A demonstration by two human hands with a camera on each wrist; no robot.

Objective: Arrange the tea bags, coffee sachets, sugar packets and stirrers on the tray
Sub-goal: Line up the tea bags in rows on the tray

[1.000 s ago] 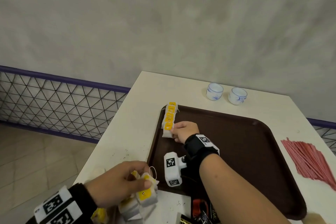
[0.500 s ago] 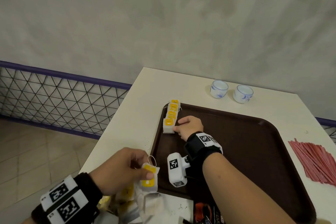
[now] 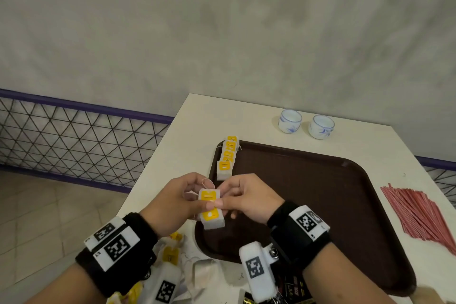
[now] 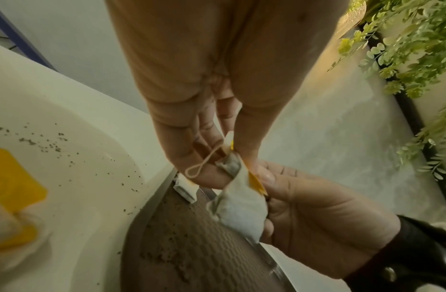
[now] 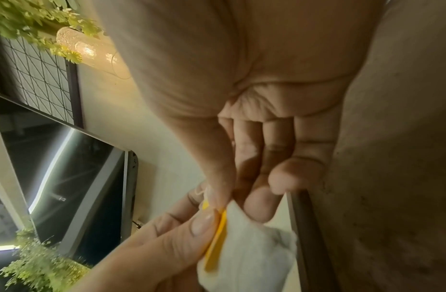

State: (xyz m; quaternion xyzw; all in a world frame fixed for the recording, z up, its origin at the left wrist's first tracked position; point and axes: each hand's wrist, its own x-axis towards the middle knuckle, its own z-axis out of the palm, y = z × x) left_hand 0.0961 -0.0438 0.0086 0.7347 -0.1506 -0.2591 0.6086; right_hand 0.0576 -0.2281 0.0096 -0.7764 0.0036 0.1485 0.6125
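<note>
Two white tea bags with yellow tags [image 3: 210, 207] hang one above the other over the brown tray's [image 3: 320, 205] near left rim. My left hand [image 3: 197, 201] pinches them from the left, thumb across the tags. From the right, my right hand [image 3: 223, 200] pinches the upper bag. The left wrist view shows my left hand [image 4: 231, 158] gripping a tea bag [image 4: 239, 209] with its string loop. In the right wrist view my right hand [image 5: 231, 201] pinches the tea bag [image 5: 249, 252] at its tag. Several tea bags [image 3: 227, 158] lie in a row on the tray's far left edge.
A bundle of red stirrers [image 3: 419, 212] lies on the table right of the tray. Two small blue-and-white cups [image 3: 306, 124] stand behind it. Loose tea bags [image 3: 172, 254] and dark sachets [image 3: 293, 286] lie at the near edge. The table's left edge drops to the floor.
My right hand left the row of tea bags and drew back toward me. My left hand rose from the pile with tea bags, and both hands now meet over the tray's rim.
</note>
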